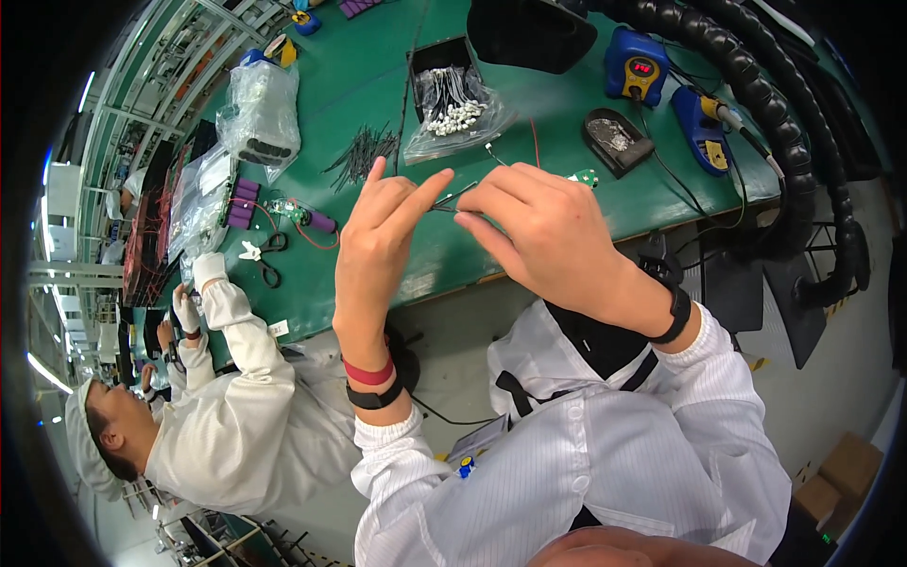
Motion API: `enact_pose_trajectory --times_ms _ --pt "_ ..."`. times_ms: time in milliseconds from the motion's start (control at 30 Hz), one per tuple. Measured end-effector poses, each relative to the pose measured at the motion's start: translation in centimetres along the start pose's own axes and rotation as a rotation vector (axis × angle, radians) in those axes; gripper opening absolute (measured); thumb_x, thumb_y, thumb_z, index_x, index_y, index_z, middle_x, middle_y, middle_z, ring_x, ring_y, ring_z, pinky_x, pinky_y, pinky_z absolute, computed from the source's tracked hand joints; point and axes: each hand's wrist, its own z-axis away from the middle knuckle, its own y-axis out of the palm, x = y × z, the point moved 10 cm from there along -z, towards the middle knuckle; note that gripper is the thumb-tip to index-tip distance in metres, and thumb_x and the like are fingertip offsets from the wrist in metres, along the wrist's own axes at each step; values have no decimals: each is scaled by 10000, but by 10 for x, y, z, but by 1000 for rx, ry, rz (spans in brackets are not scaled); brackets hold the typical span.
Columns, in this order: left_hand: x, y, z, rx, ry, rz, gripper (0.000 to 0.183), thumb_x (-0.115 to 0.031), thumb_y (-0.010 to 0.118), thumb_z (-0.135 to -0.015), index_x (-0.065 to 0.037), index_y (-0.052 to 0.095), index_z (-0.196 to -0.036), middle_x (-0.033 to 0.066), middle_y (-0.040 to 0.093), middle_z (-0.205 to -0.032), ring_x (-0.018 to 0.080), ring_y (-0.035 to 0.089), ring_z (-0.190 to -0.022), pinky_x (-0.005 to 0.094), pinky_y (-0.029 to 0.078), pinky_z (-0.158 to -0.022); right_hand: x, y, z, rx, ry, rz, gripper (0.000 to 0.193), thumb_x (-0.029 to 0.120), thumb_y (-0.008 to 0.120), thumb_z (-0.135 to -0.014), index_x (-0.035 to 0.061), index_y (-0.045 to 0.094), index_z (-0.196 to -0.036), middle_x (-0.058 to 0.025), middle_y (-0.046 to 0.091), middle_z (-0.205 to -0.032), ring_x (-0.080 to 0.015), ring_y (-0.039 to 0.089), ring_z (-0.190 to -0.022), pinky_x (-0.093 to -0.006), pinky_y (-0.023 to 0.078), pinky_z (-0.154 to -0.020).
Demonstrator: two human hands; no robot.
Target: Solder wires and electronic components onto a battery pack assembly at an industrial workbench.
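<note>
Above the front edge of the green bench, my two hands are close together around a thin dark wire (455, 197). My right hand (548, 222) pinches it between thumb and fingertips. My left hand (381, 222) is at its other end, two fingers raised and apart; its thumb is hidden, but the wire runs into its grip. A small white connector (489, 148) on a short lead shows just beyond my right fingers. Behind my left hand lies a loose pile of thin black pieces (364, 154). Farther back, a clear bag of white-tipped leads (455, 115) spills from a black box.
To the right are a blue soldering station (636, 66), an iron holder (701, 130), a black tray (616, 142) and thick black hoses (746, 80). Black scissors (270, 260), purple cells (243, 203) and a bagged part (263, 113) lie left. A person in white (231, 425) works at my left.
</note>
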Motion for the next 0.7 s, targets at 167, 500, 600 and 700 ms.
enact_pose_trajectory --times_ms 167,500,600,700 --pt "-16 -8 -3 -25 60 30 518 80 687 -757 -91 717 -1246 54 534 -796 224 586 -766 500 529 -1059 6 -13 -1 -16 -31 -35 121 100 750 -854 19 660 -858 -55 617 -785 -244 631 -711 -360 505 -588" --pt "-27 -36 -26 -252 262 -84 293 -82 809 -732 -92 734 -1014 22 493 -716 203 583 -740 462 581 -971 -2 -49 26 90 211 -735 45 -13 700 -827 18 667 -823 -17 615 -747 -105 511 -618 -266 379 -544" --pt "-43 -38 -29 -229 332 -112 277 -134 832 -717 -92 710 -962 26 466 -713 214 584 -747 446 590 -926 -1 -54 40 151 256 -985 43 -12 694 -864 -12 660 -839 -38 619 -817 -95 510 -716 -244 395 -615" --pt "-68 -41 -15 -214 424 -167 278 -206 832 -729 -99 695 -946 24 446 -712 222 584 -753 415 584 -870 -15 -67 60 136 426 -1068 55 -4 698 -875 -15 655 -843 -54 614 -837 -100 523 -741 -238 401 -631"
